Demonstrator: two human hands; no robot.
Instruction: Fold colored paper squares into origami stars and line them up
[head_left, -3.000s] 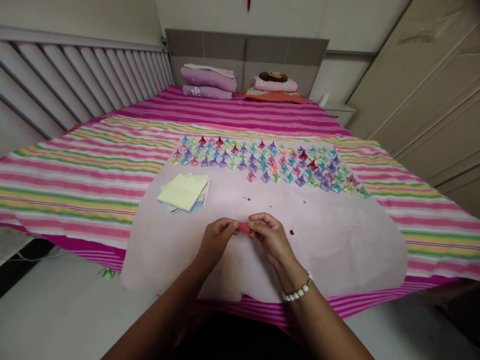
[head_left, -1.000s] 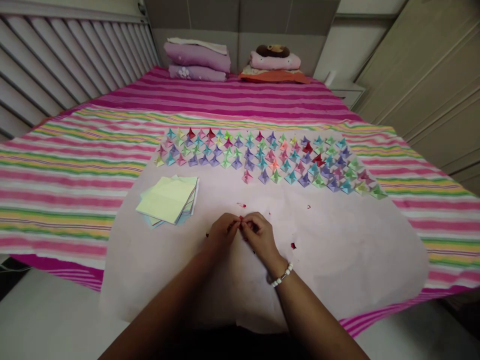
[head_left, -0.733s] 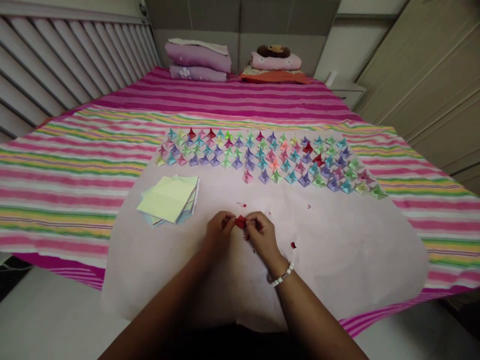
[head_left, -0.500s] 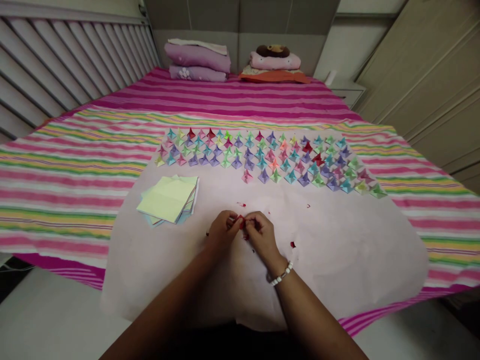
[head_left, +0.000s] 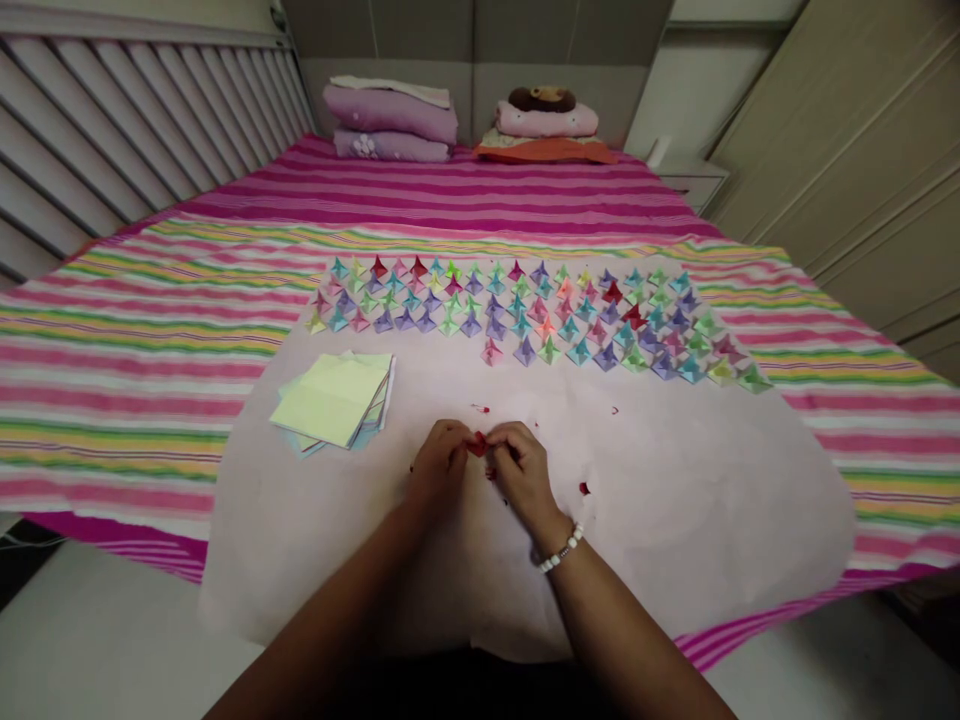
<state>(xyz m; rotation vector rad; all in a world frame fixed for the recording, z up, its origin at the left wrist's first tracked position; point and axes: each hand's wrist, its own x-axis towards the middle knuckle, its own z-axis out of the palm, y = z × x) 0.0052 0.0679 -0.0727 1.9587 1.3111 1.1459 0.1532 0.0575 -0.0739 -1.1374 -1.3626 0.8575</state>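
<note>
Between my two hands is a small red folded paper piece, partly covered by fingertips. My left hand pinches its left side. My right hand, with a white bead bracelet on the wrist, pinches its right side. Small red paper scraps lie around the hands on a large pale sheet. Beyond them stand rows of small folded paper pieces in many colours, pointed at the corners. A stack of square paper, pale yellow on top, lies to the left of my hands.
The pale sheet lies on a bed with a striped cover. Folded purple bedding and a pile with a brown plush toy rest by the headboard. A slatted rail runs along the left, a wardrobe on the right.
My left fingers have shifted on the red paper, and more of it shows between the hands. The right hand stays almost in place. The view has moved slightly.
</note>
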